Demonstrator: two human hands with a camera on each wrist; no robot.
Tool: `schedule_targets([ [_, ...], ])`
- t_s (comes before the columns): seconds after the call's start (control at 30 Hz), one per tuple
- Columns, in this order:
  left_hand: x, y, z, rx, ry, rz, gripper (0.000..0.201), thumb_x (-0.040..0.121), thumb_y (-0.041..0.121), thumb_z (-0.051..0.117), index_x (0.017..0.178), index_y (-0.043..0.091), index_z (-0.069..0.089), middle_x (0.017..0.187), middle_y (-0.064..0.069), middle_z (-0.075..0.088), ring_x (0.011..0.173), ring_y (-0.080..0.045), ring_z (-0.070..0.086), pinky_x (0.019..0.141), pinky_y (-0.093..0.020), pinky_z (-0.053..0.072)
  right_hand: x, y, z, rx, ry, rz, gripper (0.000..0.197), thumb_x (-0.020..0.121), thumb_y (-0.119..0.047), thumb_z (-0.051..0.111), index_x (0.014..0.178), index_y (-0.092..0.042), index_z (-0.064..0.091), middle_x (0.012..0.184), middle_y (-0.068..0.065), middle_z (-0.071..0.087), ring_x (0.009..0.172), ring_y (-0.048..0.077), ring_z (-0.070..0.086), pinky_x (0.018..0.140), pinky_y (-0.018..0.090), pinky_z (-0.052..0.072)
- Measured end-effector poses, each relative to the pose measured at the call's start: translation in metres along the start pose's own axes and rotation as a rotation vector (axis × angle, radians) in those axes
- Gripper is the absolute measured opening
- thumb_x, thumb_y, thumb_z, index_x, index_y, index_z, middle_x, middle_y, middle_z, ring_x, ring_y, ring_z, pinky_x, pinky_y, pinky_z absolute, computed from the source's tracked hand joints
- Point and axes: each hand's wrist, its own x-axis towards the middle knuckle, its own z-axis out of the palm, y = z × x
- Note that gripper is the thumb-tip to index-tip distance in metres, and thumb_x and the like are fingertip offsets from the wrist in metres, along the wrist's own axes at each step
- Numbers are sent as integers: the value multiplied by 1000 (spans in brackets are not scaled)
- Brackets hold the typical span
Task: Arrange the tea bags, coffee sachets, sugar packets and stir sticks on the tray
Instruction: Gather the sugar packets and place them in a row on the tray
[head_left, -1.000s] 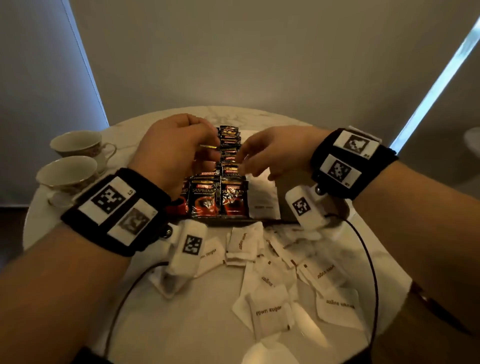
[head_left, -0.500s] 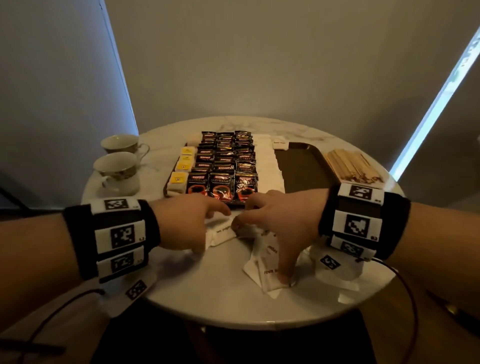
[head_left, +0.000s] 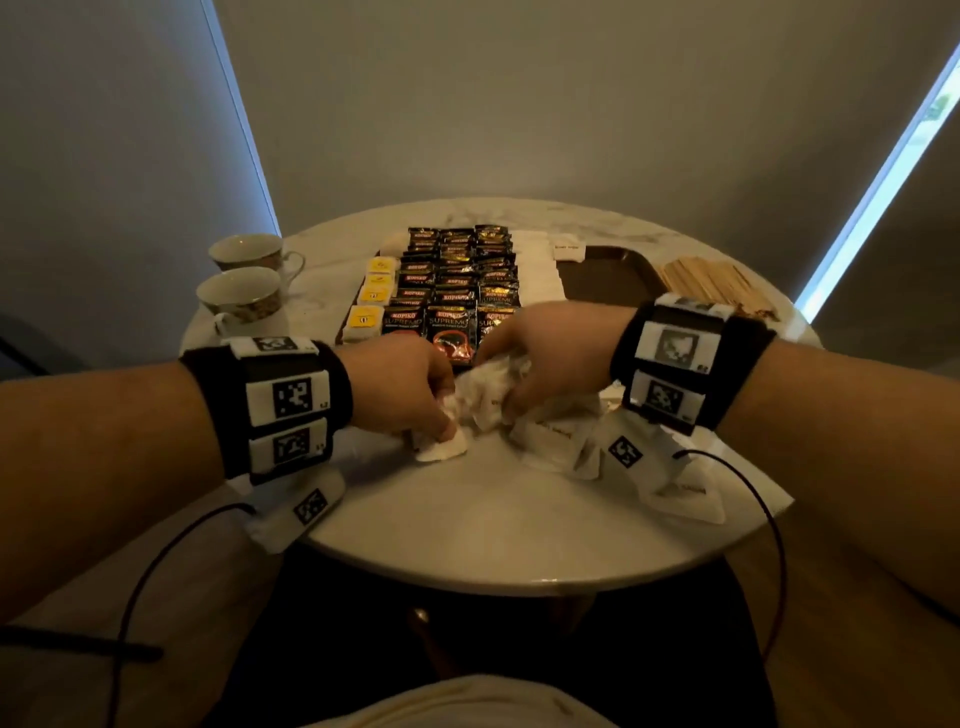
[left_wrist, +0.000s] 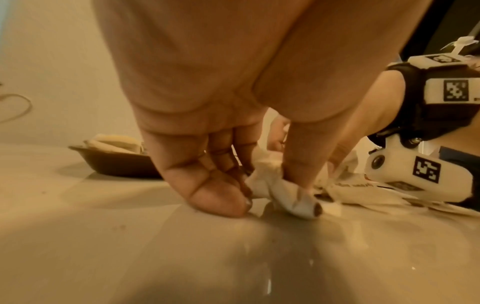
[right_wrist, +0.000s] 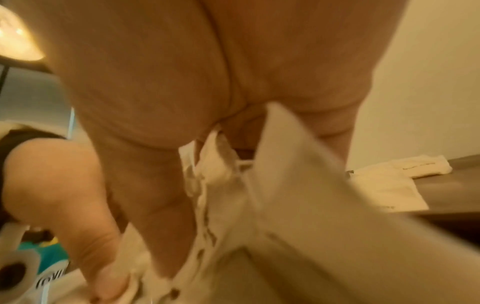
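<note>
White sugar packets (head_left: 488, 387) lie bunched on the table in front of the dark tray (head_left: 608, 280). My left hand (head_left: 448, 427) pinches packets at the heap's left edge; the left wrist view shows thumb and fingers closed on a crumpled packet (left_wrist: 283, 191). My right hand (head_left: 511, 401) grips the heap from the right, with packets (right_wrist: 228, 185) bunched against its fingers. More packets (head_left: 563, 441) lie loose under my right wrist. On the tray sit yellow tea bags (head_left: 375, 291), rows of black coffee sachets (head_left: 452, 291) and a column of white sugar packets (head_left: 537, 260). Stir sticks (head_left: 711, 286) lie on the table right of the tray.
Two teacups (head_left: 241, 299) stand at the table's left rear. The tray's right part is bare. Another packet (head_left: 683, 493) lies near the table's front right edge. Cables hang from both wrist cameras over the round table's near edge.
Both hands came down from the coffee sachets on the tray to the loose sugar packets. They have since drawn together and bunched the packets between them.
</note>
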Motion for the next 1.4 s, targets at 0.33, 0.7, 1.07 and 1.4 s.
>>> schedule_targets([
  [0.33, 21, -3, -24, -1120, 248, -53, 34, 97, -3, 42, 128, 4, 53, 103, -25, 75, 81, -40, 77, 64, -49, 65, 14, 23, -23, 890, 228, 20, 58, 74, -15, 90, 124, -22, 60, 115, 4, 74, 103, 22, 74, 86, 46, 62],
  [0.7, 85, 26, -48, -1389, -33, 181, 44, 97, 35, 68, 135, 14, 63, 127, -16, 71, 107, -33, 75, 85, -45, 62, 54, 50, -35, 1032, 402, 60, 34, 78, -18, 87, 109, -15, 75, 101, 6, 78, 89, 19, 77, 77, 37, 63],
  [1.07, 133, 27, -57, -1600, 190, 45, 27, 95, 12, 70, 120, 2, 66, 93, -14, 78, 80, -27, 76, 59, -28, 63, 91, 90, -32, 1621, 545, 16, 19, 86, 7, 70, 102, -4, 67, 87, 7, 76, 78, 19, 75, 61, 23, 58],
  [1.4, 137, 24, -47, -1692, 279, 16, 13, 95, 7, 64, 108, 6, 63, 102, -18, 77, 85, -29, 79, 59, -33, 62, 91, 104, -17, 1651, 601, 6, 15, 91, 2, 68, 103, -6, 70, 93, 9, 78, 79, 18, 74, 63, 22, 58],
])
